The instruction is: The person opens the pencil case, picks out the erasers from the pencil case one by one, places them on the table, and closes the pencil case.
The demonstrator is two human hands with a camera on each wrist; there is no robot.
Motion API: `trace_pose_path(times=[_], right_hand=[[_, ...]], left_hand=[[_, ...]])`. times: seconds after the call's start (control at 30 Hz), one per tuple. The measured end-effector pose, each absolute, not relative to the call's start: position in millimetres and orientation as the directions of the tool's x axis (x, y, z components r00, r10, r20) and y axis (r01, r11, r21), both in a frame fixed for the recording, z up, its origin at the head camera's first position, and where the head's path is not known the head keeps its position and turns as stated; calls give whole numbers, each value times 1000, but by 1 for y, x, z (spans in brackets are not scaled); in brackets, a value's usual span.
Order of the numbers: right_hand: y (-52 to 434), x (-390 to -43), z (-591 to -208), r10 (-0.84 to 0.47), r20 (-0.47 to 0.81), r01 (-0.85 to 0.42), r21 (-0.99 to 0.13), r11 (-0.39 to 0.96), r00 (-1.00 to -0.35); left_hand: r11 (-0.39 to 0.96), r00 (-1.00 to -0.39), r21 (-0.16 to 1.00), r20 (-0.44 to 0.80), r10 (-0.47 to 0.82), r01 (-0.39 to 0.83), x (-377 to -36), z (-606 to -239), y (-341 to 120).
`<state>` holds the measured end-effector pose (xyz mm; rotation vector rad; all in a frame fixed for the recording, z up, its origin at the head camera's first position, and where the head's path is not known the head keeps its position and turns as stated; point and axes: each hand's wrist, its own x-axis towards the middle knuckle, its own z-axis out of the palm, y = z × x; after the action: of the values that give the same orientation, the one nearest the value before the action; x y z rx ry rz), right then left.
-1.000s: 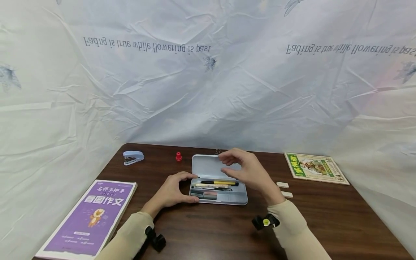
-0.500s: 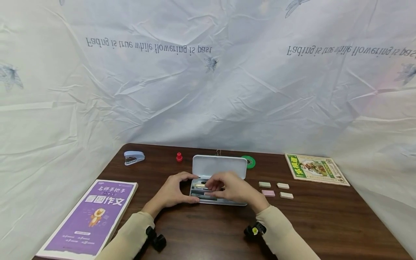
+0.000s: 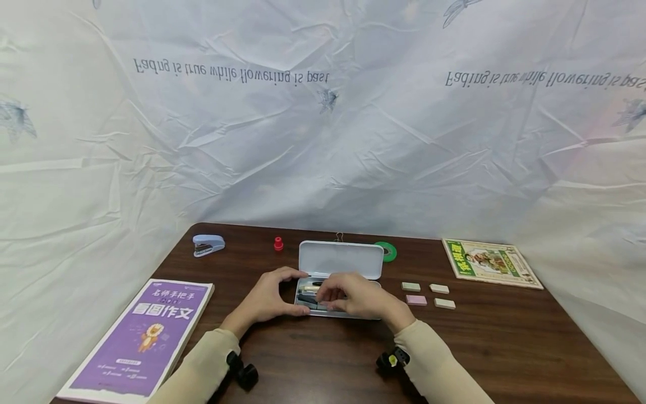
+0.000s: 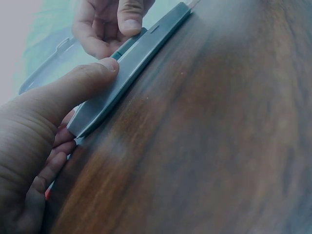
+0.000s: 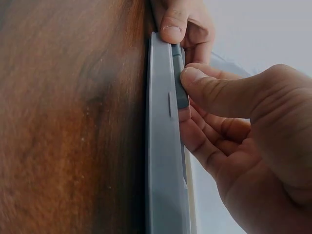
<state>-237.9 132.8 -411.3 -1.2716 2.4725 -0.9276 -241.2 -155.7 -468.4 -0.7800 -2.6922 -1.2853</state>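
A pale grey pencil case (image 3: 340,261) lies with its lid raised, pens in its tray. My left hand (image 3: 267,297) grips the left end of the case, thumb (image 4: 100,73) on the front rim. Over the tray, my right hand (image 3: 353,294) pinches a dark grey-green marker (image 5: 179,90) between thumb and fingers. In the right wrist view the marker shows slightly above the case's front wall. A light-coloured pen (image 3: 309,289) lies behind it; other tray contents are hidden by the right hand.
Several erasers (image 3: 416,301) lie right of the case. A green tape roll (image 3: 387,252) is behind the lid. Further out are a stapler (image 3: 208,245), a small red object (image 3: 278,243), a purple book (image 3: 141,336) and a green-and-cream book (image 3: 492,262).
My right hand has come down from above the lid into the tray and taken hold of the marker, shifting slightly since half a second ago. The left hand stays on the case.
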Motion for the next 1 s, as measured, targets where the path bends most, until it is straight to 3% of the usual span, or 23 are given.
trace_pose_path(times=[0.73, 1.0], right_hand=[[142, -239, -407, -716, 120, -599, -651, 466, -687], [168, -236, -380, -649, 276, -642, -632, 433, -709]], left_hand=[[527, -874, 716, 257, 413, 459, -241, -468, -155], [525, -866, 705, 275, 417, 477, -242, -471, -156]])
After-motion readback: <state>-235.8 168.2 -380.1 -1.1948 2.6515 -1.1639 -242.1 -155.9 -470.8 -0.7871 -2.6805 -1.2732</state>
